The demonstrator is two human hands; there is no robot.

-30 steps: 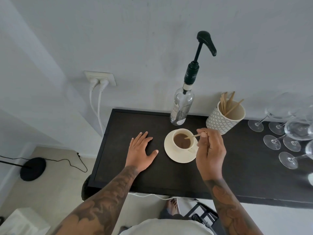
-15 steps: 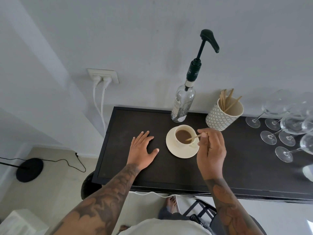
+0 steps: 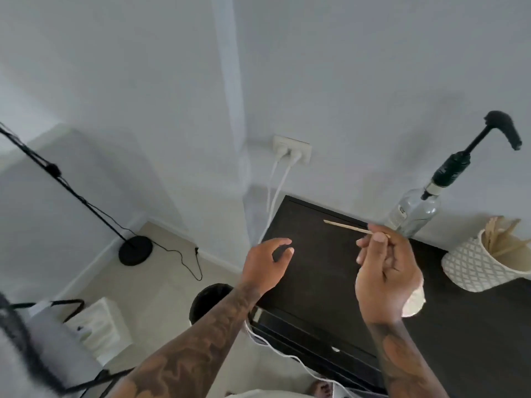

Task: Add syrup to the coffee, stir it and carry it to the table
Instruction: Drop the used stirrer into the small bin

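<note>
My right hand (image 3: 385,271) pinches a thin wooden stir stick (image 3: 346,226) and holds it level above the dark counter (image 3: 316,271), its free end pointing left. That hand covers the coffee cup; only an edge of the cream saucer (image 3: 415,301) shows beneath it. My left hand (image 3: 265,261) hovers over the counter's left edge with fingers loosely curled and nothing in it. The clear syrup bottle (image 3: 416,212) with its black pump stands at the back by the wall.
A white patterned pot (image 3: 477,267) of wooden sticks stands on the counter at the right. A round black bin (image 3: 211,300) sits on the floor below the counter's left end. White cables hang from a wall socket (image 3: 291,147). A black lamp stand (image 3: 135,249) is at the left.
The stick came up out of the coffee in my right hand. My left hand lifted off the counter. My head turned left, so the cup and glasses slid to the right or out of view.
</note>
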